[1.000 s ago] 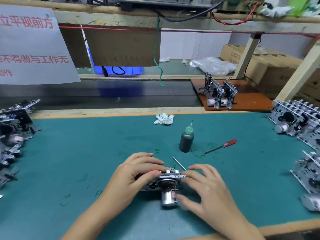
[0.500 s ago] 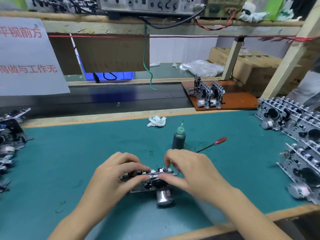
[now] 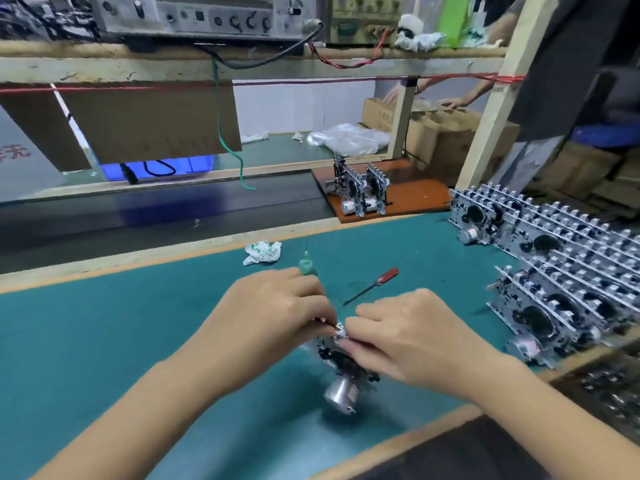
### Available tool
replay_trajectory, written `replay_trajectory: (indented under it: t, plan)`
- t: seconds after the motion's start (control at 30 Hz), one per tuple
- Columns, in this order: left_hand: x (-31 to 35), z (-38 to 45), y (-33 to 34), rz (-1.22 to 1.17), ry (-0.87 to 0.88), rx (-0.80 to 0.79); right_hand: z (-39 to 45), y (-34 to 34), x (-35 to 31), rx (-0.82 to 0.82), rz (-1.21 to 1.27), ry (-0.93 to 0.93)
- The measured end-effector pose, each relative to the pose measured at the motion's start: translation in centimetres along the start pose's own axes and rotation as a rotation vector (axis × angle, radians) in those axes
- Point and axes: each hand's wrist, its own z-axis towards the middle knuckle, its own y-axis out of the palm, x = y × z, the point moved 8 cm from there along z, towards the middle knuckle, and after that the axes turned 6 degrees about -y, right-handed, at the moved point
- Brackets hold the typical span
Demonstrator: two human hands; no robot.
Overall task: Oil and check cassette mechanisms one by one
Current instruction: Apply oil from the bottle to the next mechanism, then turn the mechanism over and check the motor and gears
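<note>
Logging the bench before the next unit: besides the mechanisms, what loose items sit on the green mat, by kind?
Oil bottle: 1, partly hidden behind the left hand
Screwdriver, red handle: 1
Crumpled wipe: 1
Total: 3

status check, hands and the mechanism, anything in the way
Left hand and right hand both pinching cassette mechanism over green mat. Oil bottle behind left hand, untouched. Nothing blocking.

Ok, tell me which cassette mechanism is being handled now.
The cassette mechanism on the green mat, pinched by both hands; the others sit untouched on the right and the brown board.
</note>
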Motion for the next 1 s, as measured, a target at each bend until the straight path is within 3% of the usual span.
replay_trajectory:
  t: [0.13, 0.3, 0.4, 0.6, 0.7, 0.77, 0.9, 1.0]
  plan:
    - [2.8, 6.9, 2.8, -0.059, 0.047, -0.096, -4.5, -1.6, 5.7, -0.04, 0.08, 0.254]
    - [6.2, 13.3, 8.5, -0.025, 0.124, -0.162, -10.7, 0.3, 11.9, -0.258, 0.125, 0.602]
    - [8.4, 15.5, 11.2, -0.08, 0.155, -0.213, -14.1, 0.6, 13.6, -0.252, 0.156, 0.735]
    - [11.8, 16.9, 13.5, -0.113, 0.202, -0.232, -17.9, 0.1, 14.2, -0.281, 0.116, 0.848]
    - [11.7, 16.9, 13.7, -0.15, 0.144, -0.228, -17.7, -0.9, 14.1, -0.4, -0.134, 0.875]
    - [11.3, 16.5, 13.3, -0.182, 0.103, -0.216, -16.2, -2.4, 13.3, -0.35, -0.254, 0.818]
    - [7.9, 13.2, 10.9, -0.309, -0.039, -0.123, -12.8, -4.2, 10.2, -0.079, -0.033, 0.69]
    - [3.4, 7.5, 9.7, -0.319, -0.195, -0.135, -9.2, -2.2, 7.0, -0.067, 0.181, 0.606]
